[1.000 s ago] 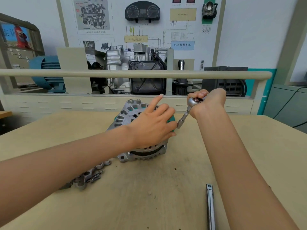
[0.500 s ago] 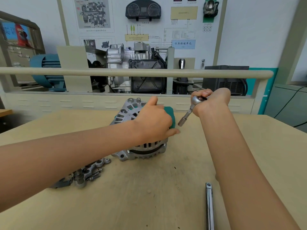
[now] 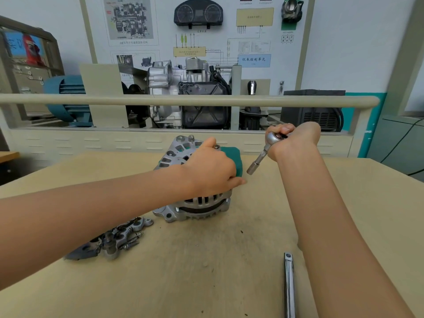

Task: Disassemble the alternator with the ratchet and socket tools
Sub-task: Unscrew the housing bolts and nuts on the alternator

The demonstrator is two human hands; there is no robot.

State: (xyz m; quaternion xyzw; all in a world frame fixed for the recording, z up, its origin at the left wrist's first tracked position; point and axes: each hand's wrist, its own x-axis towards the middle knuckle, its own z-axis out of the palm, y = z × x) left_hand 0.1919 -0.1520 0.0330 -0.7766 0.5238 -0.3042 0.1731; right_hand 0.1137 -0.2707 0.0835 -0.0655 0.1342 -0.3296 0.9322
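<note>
Aluminium-grey and ribbed, the alternator (image 3: 183, 187) sits on the workbench (image 3: 229, 271) at about twelve o'clock from the person, its shaft axis standing roughly upright and a green part (image 3: 231, 157) showing at its far right side. The left hand (image 3: 212, 172) lies over the top of the housing, fingers curled down its right edge and gripping it, so this hand is the nearer one and steadies the body. The right hand (image 3: 291, 141) is at about one o'clock, clear of the alternator, closed round the head of the ratchet (image 3: 274, 138). From that head an extension and socket (image 3: 252, 167) slant down toward seven o'clock; the socket's open end hangs just beside the green part, not touching it. The coming move, I judge, turns on that small gap: the tool's long axis points down-left at the alternator's right flank, and the socket must be lined up with a fastener there, which the left hand hides.

Loose removed parts and bolts (image 3: 114, 239) lie at nine o'clock of the alternator, near the left forearm. A second steel handle (image 3: 289, 285) lies at five o'clock, pointing along the six-to-twelve line. Beyond the bench runs a rail (image 3: 183, 100), then a cutaway engine display (image 3: 190, 97) and a wall board carrying an instrument cluster (image 3: 198, 13).
</note>
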